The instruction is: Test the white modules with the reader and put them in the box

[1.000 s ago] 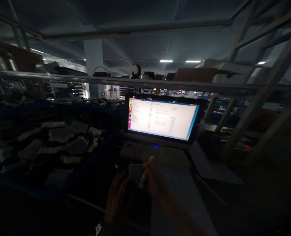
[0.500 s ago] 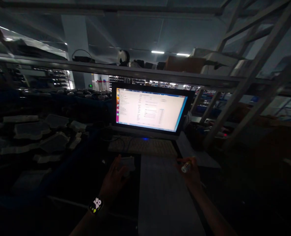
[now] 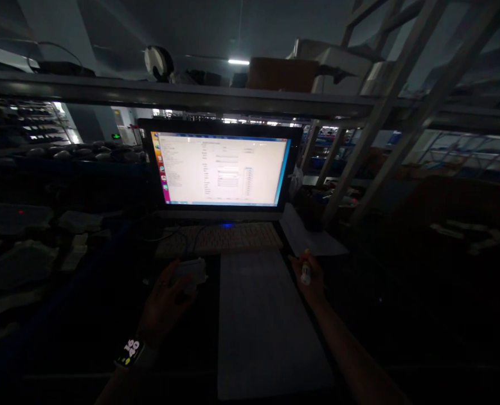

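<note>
On the left I have a blue bin (image 3: pixel 81 287), its wall barely showing in the dark, holding a loose heap of pale, cloudy pieces (image 3: pixel 17 264). They lie at mixed angles and overlap, and a small red spot glows on one of the farther ones. Beyond it, at far left, a second bin (image 3: pixel 110 169) carries rounded dark items with shiny tops; I can't make out what they are.

The part (image 3: pixel 193 271) is left of the middle, just on the near side of the keyboard (image 3: pixel 224 239). It looks pale grey and blocky, somewhat cloudy, with small projections at its right end. My left hand (image 3: pixel 167 298) grips its left end between thumb and fingers; I can't tell whether it rests on the table or is raised. A lit watch (image 3: pixel 129 351) sits on that wrist.

My right hand (image 3: pixel 311 275), well apart on the right, is closed around a marker (image 3: pixel 306 273): white body, yellow far end, the white end tipped toward me. A long sheet (image 3: pixel 270 332) lies between the two hands, and another paper (image 3: pixel 312 233) lies farther off to the right. The screen (image 3: pixel 224 171) glows behind the keyboard. Above it, the shelf (image 3: pixel 199 97) bears a brown box (image 3: pixel 282 75).
</note>
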The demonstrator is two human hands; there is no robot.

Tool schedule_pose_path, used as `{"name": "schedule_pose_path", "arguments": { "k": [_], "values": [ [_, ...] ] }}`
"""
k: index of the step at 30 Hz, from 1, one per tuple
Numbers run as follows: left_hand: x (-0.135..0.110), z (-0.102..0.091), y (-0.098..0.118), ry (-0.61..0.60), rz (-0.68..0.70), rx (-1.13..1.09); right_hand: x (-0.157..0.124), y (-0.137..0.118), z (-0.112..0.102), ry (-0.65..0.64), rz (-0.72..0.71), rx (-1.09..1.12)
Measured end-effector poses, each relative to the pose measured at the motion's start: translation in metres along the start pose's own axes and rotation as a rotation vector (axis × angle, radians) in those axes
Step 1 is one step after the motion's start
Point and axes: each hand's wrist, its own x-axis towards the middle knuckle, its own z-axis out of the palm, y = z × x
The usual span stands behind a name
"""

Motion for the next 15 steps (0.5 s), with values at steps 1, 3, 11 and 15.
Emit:
{"name": "schedule_pose_path", "arguments": {
  "k": [1, 3, 11, 15],
  "values": [
    [0.0004, -0.0003, 0.0002, -0.004, -0.007, 0.004, 0.0002, 0.001, -0.0003, 0.004, 0.005, -0.008],
    [0.0014, -0.0009, 0.0003, -0.02, -0.021, 0.004, 0.0004, 0.0024, -0.0005, 0.007, 0.011, -0.021],
    [0.0034, -0.0037, 0.0026, -0.035, -0.009, -0.007, -0.001, 0.0, -0.0011, 0.005, -0.001, -0.027],
    [0.0017, -0.003, 0.003, -0.034, -0.038, -0.028, -0.001, -0.0014, -0.0019, -0.001, -0.002, -0.03]
  ]
}}
